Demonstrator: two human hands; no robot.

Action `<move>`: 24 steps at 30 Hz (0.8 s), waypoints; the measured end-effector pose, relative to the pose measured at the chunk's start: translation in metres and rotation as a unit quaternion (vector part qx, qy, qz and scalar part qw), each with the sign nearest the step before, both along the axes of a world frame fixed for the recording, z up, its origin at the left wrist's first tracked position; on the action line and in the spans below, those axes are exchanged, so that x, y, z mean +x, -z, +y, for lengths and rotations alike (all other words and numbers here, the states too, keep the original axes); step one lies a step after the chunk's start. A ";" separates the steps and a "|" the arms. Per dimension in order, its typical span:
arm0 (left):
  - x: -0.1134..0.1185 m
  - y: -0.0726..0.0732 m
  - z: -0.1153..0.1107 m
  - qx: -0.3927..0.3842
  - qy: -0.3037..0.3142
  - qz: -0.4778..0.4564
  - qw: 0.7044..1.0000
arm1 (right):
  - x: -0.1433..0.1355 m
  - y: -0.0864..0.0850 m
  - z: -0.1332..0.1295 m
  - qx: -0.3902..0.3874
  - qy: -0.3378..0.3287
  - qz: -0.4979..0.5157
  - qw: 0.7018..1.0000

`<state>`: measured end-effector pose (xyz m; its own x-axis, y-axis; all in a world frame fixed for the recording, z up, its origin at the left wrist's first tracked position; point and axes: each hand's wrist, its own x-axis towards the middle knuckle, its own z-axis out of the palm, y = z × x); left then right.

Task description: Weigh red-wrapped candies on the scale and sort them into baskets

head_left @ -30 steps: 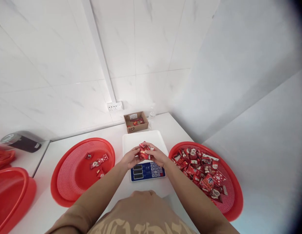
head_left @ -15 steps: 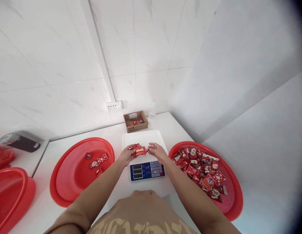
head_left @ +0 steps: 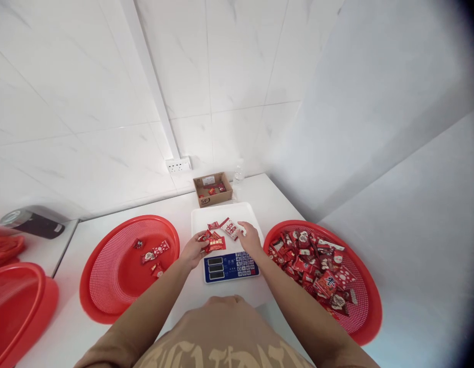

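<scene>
Packets [head_left: 228, 228] spread | our left hand [head_left: 193, 251] clamps red packet [head_left: 217, 243] — scale's [head_left: 200, 217] left edge | right hand [head_left: 249, 239]: grip unclear | left basket [head_left: 135, 271] sparse, right basket [head_left: 369, 294] heaped

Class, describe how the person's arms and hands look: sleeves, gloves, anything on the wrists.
The left hand and right hand wear no gloves; nothing shows on either wrist. A plain brown sleeve shows at the left arm; the right sleeve is unclear.

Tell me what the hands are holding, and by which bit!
The left hand holds small red packets by their left ends. The right hand is at a white and red packet's right edge; I can't tell if it grips.
</scene>
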<state>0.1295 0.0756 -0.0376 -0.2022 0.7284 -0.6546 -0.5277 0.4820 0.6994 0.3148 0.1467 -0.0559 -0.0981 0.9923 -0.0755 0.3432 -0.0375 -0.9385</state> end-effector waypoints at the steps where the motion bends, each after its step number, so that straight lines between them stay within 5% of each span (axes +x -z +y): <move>1: 0.001 0.000 -0.003 0.005 -0.003 -0.001 1.000 | -0.002 -0.002 -0.006 0.015 -0.020 -0.010 1.000; 6: 0.010 0.005 -0.016 0.034 0.002 -0.026 0.999 | -0.014 -0.002 -0.038 -0.149 -0.169 0.095 0.970; 11: 0.006 0.006 -0.018 0.011 -0.060 -0.023 0.998 | -0.011 0.004 -0.038 -0.189 -0.127 0.143 0.963; 14: 0.000 0.002 -0.017 0.003 -0.096 -0.013 0.995 | -0.005 0.005 -0.029 -0.138 -0.095 0.087 0.982; 19: 0.002 -0.001 -0.019 0.023 -0.074 -0.008 0.997 | -0.004 0.005 -0.029 0.091 -0.086 -0.054 0.991; 24: 0.015 -0.005 -0.023 0.072 -0.007 -0.004 0.997 | -0.016 0.006 -0.035 0.107 -0.108 -0.055 0.987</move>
